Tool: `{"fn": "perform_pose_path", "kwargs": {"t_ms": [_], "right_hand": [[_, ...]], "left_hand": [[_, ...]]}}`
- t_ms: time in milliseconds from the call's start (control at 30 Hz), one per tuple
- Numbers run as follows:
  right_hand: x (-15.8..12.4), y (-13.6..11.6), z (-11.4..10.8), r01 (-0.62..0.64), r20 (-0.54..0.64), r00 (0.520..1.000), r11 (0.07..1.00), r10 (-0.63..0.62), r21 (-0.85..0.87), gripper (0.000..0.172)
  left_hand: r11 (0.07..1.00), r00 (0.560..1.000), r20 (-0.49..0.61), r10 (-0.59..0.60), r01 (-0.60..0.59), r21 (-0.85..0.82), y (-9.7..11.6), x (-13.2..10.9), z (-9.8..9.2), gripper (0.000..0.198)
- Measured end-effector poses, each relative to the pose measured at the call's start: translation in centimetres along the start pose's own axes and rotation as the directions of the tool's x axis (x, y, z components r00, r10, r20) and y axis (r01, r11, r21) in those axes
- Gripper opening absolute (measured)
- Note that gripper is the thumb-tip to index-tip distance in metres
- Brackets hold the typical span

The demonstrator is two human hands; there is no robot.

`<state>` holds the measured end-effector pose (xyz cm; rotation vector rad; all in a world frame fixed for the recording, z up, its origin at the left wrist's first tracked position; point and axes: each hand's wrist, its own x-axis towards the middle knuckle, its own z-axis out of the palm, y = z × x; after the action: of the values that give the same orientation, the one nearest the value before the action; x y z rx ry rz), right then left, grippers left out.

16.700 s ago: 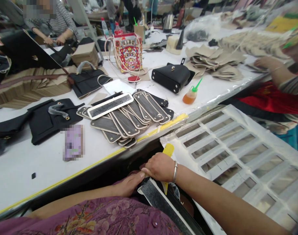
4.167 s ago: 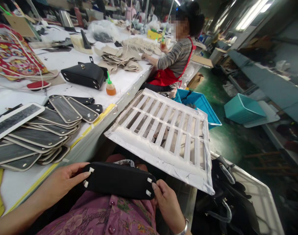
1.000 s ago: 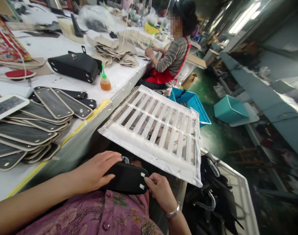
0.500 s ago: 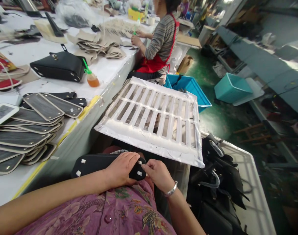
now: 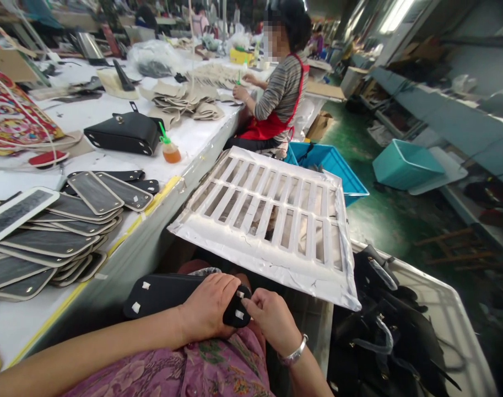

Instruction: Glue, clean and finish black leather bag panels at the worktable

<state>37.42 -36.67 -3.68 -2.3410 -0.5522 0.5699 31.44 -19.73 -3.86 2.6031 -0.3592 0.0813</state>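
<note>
Across my lap lies a black bag bottom (image 5: 172,286), long and round-ended, with small white pieces stuck near its corners. Whether the rest of a bag is beneath it is hidden. My left hand (image 5: 212,303) is wrapped over its right part, fingers closed around the edge. At the right end, my right hand (image 5: 271,320) is pinched, thumb and fingertip touching a white piece (image 5: 240,295). What lies between those fingertips is too small to make out.
Grey bag bottoms (image 5: 57,242) are piled on the left table, near a black handbag (image 5: 123,132) and a glue bottle (image 5: 171,153). A white slatted rack (image 5: 263,264) stands ahead. Black bags (image 5: 395,336) fill a bin at right. A co-worker (image 5: 276,99) sits beyond.
The camera view has tilted up and left, so the surroundings appear lower and further right. Both hands keep nearly the same places on the bag bottom.
</note>
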Motion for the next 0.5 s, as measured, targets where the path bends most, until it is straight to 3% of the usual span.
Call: {"fn": "perform_pose_path", "kwargs": {"t_ms": [300,433,500], "right_hand": [[0.5,-0.2,-0.2,-0.045,0.022,0.999,0.999,0.045,-0.029,0.032],[0.4,0.8,0.5,-0.062,-0.007,0.998,0.992,0.063,0.11,0.021],[0.3,1.3,0.9,-0.004,-0.072,0.997,0.991,0.014,0.136,0.035]], "left_hand": [[0.998,0.999,0.015,-0.034,0.034,0.047,-0.1,0.3,1.0,0.058],[0.997,0.996,0.085,0.027,-0.033,0.071,-1.4,-0.9,-0.4,0.091],[0.996,0.993,0.122,-0.01,-0.002,0.09,-2.7,-2.3,-2.0,0.105]]}}
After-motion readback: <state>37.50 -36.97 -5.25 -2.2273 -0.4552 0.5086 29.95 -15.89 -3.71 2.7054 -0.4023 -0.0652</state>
